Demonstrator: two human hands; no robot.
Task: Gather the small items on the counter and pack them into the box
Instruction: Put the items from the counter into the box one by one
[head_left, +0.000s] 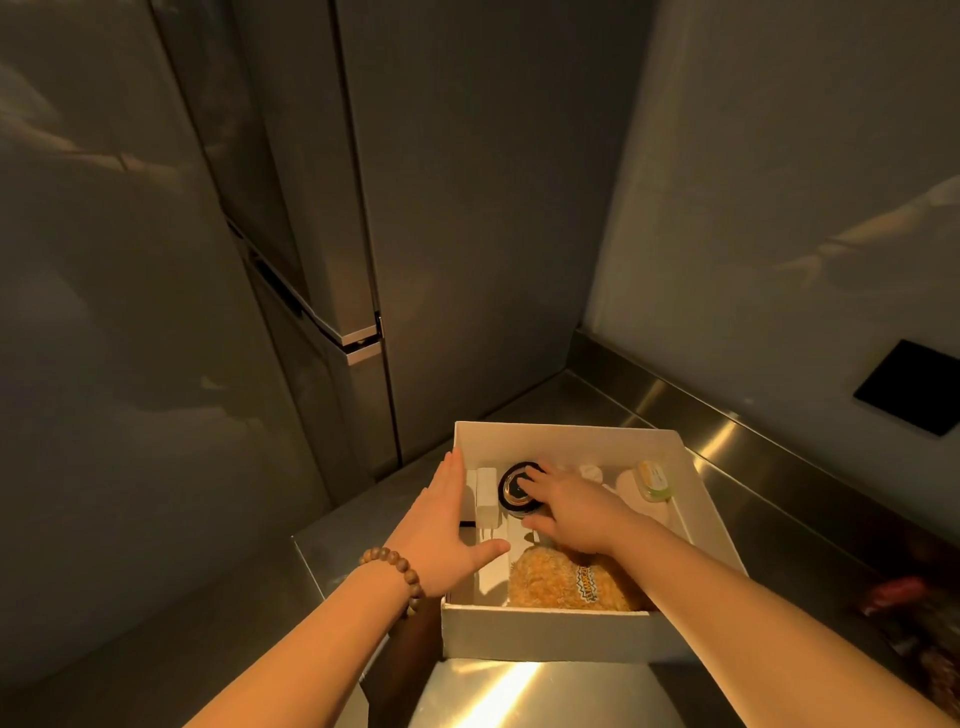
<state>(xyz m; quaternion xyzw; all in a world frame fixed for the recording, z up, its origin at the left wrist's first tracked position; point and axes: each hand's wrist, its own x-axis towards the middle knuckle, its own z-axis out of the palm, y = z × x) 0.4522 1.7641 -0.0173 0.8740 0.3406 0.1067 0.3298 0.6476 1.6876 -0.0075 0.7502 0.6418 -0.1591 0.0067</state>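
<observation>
Both forearms reach in from the bottom edge, the left one wearing a wooden bead bracelet (402, 577) at the wrist. Beyond them a stainless steel counter (737, 467) runs toward 1 o'clock, with a tall grey refrigerator (311, 208) rising at 11 o'clock and a black square panel (906, 387) set in the wall at 3 o'clock.

On the counter sits a white open box (545, 631), square and shallow. The left hand (449, 525) lies flat against the box's left wall at 9 o'clock, fingers straight and together outside the wall, thumb hooked over the rim into the box. The right hand (571, 506) reaches down inside, its fingers curled on top of a round black jar (511, 491) with a shiny lid; the jar sits just at the fingertips, toward 10 o'clock from the palm, in the back left part of the box.

Under the right wrist, at 6 o'clock within the box, lies a fuzzy orange pouch (550, 577) with a printed label. Left of the jar stands a white rectangular item (487, 491). At 2 o'clock a small yellow-green container (655, 480) rests against the right wall, and a small white round piece (591, 473) lies beside the knuckles.
</observation>
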